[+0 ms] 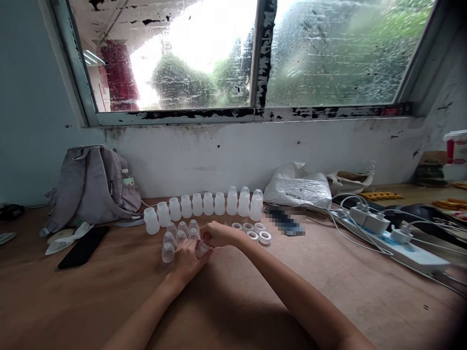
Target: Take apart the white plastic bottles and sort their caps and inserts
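Observation:
Both hands meet at the middle of the table around a small translucent bottle part (202, 248); its exact kind is partly hidden by fingers. My left hand (187, 259) is closed round it from the left. From the upper right, my right hand (218, 234) has its fingers pinched at the same part. Just left of the hands stand clear dome caps (168, 251) in short rows. Behind runs a row of frosted baby bottles (197, 205), the three at the right end topped with clear caps (244, 192). Several white rings (265, 238) lie right of my right hand.
A grey backpack (93, 183) and a black phone (83, 247) are at the left. Toward the right are a blurred-out dark object (285, 220), a silver bag (300, 185) and a white power strip (403, 247) with trailing cables. A wall with a window rises behind the table.

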`<state>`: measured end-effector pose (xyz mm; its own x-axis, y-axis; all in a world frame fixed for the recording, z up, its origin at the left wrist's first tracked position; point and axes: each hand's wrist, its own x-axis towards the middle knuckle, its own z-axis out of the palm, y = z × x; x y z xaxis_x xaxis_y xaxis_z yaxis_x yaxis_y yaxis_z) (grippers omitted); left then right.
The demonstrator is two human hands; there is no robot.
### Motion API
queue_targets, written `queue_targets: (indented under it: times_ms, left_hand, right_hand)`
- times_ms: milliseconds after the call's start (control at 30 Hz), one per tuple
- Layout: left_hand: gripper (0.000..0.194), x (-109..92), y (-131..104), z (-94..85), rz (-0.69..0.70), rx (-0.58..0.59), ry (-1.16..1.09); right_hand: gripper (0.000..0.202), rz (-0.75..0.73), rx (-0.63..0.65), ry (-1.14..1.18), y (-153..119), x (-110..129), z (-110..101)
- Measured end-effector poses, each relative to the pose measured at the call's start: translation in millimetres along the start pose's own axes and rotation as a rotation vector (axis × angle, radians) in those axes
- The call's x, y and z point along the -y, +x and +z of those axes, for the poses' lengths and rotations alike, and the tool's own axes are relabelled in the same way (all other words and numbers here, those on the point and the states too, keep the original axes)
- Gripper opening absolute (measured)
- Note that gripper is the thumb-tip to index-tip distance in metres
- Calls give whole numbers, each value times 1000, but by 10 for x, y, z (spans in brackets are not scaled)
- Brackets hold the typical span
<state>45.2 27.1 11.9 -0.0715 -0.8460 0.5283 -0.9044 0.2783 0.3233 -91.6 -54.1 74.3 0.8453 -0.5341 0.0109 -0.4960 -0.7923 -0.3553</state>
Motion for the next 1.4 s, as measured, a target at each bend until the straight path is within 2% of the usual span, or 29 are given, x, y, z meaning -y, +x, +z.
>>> queue_targets:
  times_ms: [67, 233, 300, 467, 633, 767, 967, 1200, 1300, 1400]
  left_hand:
    - [40, 5, 3, 1, -7, 13, -12]
    - [42, 15, 9, 35, 20, 56, -77]
    - [43, 13, 0, 52, 36, 81, -84]
    - [39, -6, -40, 57, 62, 166, -2]
    - [41, -36, -46, 6, 61, 171, 112]
    - [41, -46, -41, -14, 60, 200, 142]
    - [35, -38, -41, 2, 80, 180, 160]
    - [35, -132, -54, -67, 59, 217, 105]
    - [38, -161, -66, -76, 27, 252, 89]
    - [43, -137, -65, -36, -4, 228, 24]
  right_hand:
    - [20, -3, 11, 17, 1, -19, -13]
    - [33, 66, 207, 190, -52, -115, -151]
    - [34, 106, 249, 241, -92, -151, -224]
    - [27, 201, 186, 143, -158, -221, -306]
    - [34, 269, 178, -15, -98, -225, -171]
    - [34, 276, 228, -93, -21, -191, -34]
    - [33, 202, 144, -187, -2, -131, 25]
    - [34, 179, 125, -210, 24, -92, 117]
    - [40, 181, 114, -205, 3, -82, 73]
    - [38, 197, 92, -191, -54, -61, -52]
